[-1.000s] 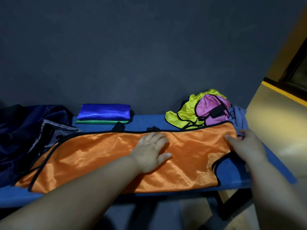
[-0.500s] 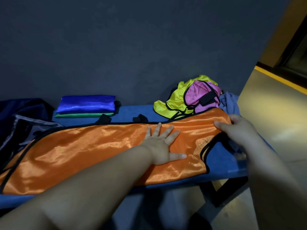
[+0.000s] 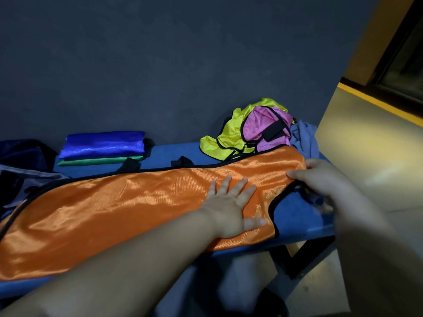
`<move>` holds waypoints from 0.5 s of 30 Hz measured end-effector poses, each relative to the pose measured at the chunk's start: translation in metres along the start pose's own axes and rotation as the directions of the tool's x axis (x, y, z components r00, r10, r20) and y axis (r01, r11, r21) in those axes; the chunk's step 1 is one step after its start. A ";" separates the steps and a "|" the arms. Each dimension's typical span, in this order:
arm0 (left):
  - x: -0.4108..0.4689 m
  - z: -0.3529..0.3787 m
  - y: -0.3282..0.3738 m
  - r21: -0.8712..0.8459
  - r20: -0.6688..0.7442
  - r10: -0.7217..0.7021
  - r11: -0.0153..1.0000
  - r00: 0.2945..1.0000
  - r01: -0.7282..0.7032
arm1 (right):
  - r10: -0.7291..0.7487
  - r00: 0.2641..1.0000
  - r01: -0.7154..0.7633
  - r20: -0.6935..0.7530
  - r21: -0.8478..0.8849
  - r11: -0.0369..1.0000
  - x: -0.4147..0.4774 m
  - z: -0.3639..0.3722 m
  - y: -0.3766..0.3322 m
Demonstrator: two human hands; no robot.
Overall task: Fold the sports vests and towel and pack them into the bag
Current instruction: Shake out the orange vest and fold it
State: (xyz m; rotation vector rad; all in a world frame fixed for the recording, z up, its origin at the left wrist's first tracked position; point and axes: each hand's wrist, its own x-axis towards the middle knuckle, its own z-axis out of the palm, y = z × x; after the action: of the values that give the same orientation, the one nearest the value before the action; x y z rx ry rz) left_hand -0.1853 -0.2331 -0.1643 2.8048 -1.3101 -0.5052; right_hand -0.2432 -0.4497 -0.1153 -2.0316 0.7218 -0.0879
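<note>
An orange vest (image 3: 128, 209) with black trim lies spread lengthwise along the blue bench (image 3: 297, 216). My left hand (image 3: 231, 207) presses flat on its right half, fingers spread. At the vest's right end, my right hand (image 3: 320, 179) pinches the shoulder strap. Behind that end lie a crumpled yellow vest (image 3: 229, 136), a pink vest (image 3: 263, 126) and a grey-blue towel (image 3: 304, 138). A folded blue vest (image 3: 103, 144) rests on a folded green one (image 3: 98, 160) at the back left. The dark bag (image 3: 20, 161) sits at the far left, partly cut off.
A dark wall runs close behind the bench. The bench ends just right of my right hand, with its black metal leg (image 3: 290, 259) below. To the right there is yellowish floor and a raised ledge with a yellow edge (image 3: 377, 104).
My left hand slid right along the orange vest and spread its fingers flat. My right hand stayed on the vest's right end. The camera view shifted to the right.
</note>
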 end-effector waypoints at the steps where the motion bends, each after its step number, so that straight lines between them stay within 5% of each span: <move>1: 0.001 0.000 0.000 0.003 0.007 0.002 1.000 1.000 -0.002 | -0.022 0.999 0.022 -0.026 0.015 1.000 0.001 0.001 0.001; 9: 0.002 0.001 -0.002 -0.050 -0.031 0.011 0.999 0.999 -0.012 | -0.120 0.989 0.126 -0.082 0.070 0.990 0.000 0.007 -0.006; 12: 0.001 -0.001 -0.006 -0.262 -0.150 0.006 0.964 0.989 -0.045 | -0.197 0.975 0.212 -0.103 0.154 0.965 -0.008 0.015 -0.020; 15: -0.002 -0.011 -0.012 -0.663 -0.376 -0.163 0.735 0.912 -0.142 | -0.274 0.955 0.292 -0.116 0.188 0.938 -0.015 0.029 -0.039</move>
State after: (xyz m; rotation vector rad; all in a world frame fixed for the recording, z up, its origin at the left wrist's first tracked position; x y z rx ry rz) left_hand -0.1742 -0.2256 -0.1548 2.1281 -0.7914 -0.2783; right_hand -0.2275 -0.4049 -0.0972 -1.9302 0.4476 -0.4057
